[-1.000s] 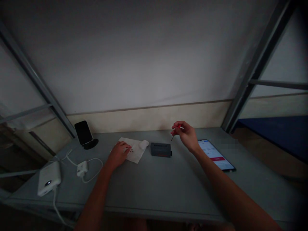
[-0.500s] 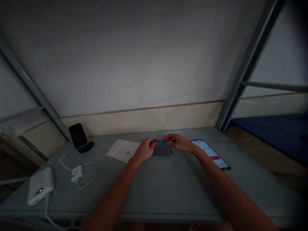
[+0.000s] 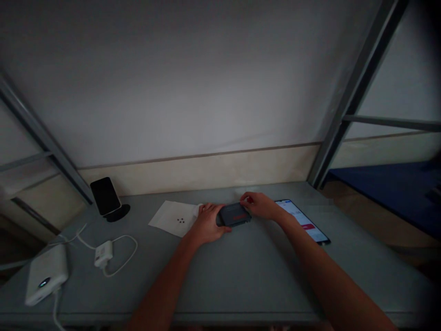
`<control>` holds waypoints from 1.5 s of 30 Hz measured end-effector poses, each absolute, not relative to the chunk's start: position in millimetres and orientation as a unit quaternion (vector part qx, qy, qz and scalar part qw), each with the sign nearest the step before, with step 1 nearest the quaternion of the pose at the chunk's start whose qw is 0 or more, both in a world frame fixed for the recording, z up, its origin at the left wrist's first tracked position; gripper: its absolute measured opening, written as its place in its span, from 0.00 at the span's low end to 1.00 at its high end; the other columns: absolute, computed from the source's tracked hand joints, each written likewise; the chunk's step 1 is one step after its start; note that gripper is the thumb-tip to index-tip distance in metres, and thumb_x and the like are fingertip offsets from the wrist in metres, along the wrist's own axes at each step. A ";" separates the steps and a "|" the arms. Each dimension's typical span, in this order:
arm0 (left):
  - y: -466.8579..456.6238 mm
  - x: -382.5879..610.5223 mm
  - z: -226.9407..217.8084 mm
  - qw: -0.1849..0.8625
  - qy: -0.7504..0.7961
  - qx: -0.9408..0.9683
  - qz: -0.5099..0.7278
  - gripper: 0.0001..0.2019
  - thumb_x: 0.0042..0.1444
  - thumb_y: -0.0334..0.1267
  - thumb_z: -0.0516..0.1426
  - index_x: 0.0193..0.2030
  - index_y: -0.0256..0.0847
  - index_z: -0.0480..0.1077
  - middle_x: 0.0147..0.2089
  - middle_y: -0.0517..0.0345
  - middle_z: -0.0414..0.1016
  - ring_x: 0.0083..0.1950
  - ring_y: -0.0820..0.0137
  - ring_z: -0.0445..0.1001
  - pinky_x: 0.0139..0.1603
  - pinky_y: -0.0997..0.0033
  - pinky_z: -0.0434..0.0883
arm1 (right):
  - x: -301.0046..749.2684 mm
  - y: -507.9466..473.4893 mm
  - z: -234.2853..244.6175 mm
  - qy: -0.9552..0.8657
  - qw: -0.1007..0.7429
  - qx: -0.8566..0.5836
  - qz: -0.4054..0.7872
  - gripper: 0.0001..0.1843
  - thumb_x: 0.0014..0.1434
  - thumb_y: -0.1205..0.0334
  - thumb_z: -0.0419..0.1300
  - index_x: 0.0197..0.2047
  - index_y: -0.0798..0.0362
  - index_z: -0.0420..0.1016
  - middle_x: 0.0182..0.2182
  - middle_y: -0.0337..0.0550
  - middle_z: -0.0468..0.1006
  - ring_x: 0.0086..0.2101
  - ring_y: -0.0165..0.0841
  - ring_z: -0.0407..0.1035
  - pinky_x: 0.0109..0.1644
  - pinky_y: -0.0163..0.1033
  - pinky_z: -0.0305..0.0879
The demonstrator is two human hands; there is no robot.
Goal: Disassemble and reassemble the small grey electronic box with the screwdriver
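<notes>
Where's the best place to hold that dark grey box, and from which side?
By its left end, probably, coming from the left: the box is low and oblong, and the right hand is at its far right corner. The left hand spans that end, thumb in front.

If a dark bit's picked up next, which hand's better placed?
Left, likely. The left hand is by the white paper, nearer the dark bits, though around the dark box's end; the right hand is farther off.
</notes>
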State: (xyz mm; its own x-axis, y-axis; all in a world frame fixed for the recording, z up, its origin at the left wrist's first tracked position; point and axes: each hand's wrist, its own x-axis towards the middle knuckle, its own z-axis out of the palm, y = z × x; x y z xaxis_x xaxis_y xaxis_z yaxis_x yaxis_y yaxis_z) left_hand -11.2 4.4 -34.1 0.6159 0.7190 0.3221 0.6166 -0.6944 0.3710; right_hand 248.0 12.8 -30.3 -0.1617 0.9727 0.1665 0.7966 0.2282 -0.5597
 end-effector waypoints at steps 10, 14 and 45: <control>-2.1 -7.2 -35.4 0.098 0.386 0.889 0.226 0.39 0.45 0.49 0.71 0.62 0.41 0.65 0.58 0.44 0.73 0.60 0.51 0.66 0.62 0.51 0.58 | 238.8 1.1 -22.0 -0.739 0.207 -0.611 0.192 0.25 0.55 0.51 0.67 0.54 0.52 0.76 0.31 0.46 0.81 0.33 0.38 0.75 0.36 0.37 0.63; -2.3 -7.7 -35.0 0.121 0.384 0.889 0.218 0.43 0.46 0.50 0.70 0.67 0.42 0.61 0.60 0.44 0.71 0.60 0.50 0.66 0.62 0.50 0.60 | 242.7 2.1 -24.6 -0.742 0.205 -0.594 0.234 0.26 0.56 0.57 0.66 0.57 0.52 0.73 0.32 0.43 0.80 0.32 0.35 0.74 0.36 0.35 0.63; 8.5 -9.4 -46.6 0.354 0.364 0.818 0.270 0.36 0.45 0.21 0.55 0.65 0.37 0.61 0.60 0.43 0.71 0.60 0.58 0.71 0.64 0.55 0.66 | 184.5 5.9 -38.1 -0.642 0.544 -0.392 0.371 0.12 0.64 0.50 0.56 0.41 0.48 0.60 0.35 0.42 0.80 0.38 0.35 0.77 0.47 0.44 0.73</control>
